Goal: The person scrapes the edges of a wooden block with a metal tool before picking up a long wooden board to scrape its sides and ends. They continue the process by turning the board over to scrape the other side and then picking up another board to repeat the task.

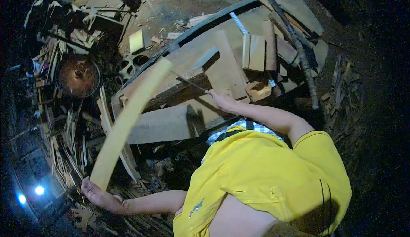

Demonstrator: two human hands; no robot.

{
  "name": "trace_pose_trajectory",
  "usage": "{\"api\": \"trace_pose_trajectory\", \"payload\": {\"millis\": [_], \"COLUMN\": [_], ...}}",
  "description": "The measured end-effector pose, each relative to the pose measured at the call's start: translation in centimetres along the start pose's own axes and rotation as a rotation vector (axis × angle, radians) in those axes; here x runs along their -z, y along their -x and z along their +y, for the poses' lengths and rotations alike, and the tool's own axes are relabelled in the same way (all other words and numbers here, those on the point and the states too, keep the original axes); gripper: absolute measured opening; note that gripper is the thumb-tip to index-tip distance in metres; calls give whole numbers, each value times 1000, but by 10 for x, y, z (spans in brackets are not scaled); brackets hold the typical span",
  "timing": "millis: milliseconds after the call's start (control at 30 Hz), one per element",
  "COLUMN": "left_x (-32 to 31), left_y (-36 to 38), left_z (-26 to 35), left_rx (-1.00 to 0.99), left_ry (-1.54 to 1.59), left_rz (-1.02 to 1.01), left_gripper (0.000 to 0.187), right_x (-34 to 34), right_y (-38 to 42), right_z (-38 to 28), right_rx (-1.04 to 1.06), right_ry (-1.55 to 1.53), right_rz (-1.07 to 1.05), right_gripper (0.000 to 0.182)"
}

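My left hand (101,197) is closed on the lower end of a long pale wooden board (128,122), which slants up and away across the view. Its far end overlaps the wood blocks on the bench. In my right hand (223,101) is a thin, dark, straight tool (192,83), held at its near end. The tool's far tip lies close to the upper end of the board; its exact kind does not show. Just below the tool, a thick wooden block (162,124) with a rounded top rests in front of the bench.
Across the bench lie a flat plank (230,66), upright wood blocks (255,52) and a dark stick (301,51). A round rusty disc (78,75) stands at the left among wood scraps (64,156). Beyond the bench, a pale block (137,40) sits on the floor.
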State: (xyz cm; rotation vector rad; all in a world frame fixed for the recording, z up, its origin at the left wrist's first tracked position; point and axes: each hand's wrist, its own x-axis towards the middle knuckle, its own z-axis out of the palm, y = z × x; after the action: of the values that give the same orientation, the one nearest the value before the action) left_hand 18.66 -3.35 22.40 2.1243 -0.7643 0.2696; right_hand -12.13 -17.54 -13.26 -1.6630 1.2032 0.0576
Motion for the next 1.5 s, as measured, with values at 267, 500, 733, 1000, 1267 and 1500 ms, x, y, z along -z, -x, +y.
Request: {"api": "trace_pose_trajectory", "payload": {"millis": [267,500,733,1000,1267,1500], "left_x": [-201,-326,-321,-293,-175,-103], "left_y": [70,263,341,272,186,136], "left_z": [63,64,49,10,-162,-359], "left_rx": [185,497,202,91,1063,1310], "left_ry": [620,895,731,655,1074,1188], "left_rz": [-973,-1356,-1497,-1289,-617,68], "left_gripper": [32,33,25,32,24,45], "right_x": [-27,-93,-42,-34,-24,-42], "right_y": [-18,-63,-27,-33,-11,-7], "right_z": [32,88,51,43,14,0], "right_rx": [137,372,200,-114,76,196], "right_ry": [20,-713,240,98,253,549], "right_rz": [159,393,280,40,79,211], "right_gripper": [30,42,43,37,38,39]}}
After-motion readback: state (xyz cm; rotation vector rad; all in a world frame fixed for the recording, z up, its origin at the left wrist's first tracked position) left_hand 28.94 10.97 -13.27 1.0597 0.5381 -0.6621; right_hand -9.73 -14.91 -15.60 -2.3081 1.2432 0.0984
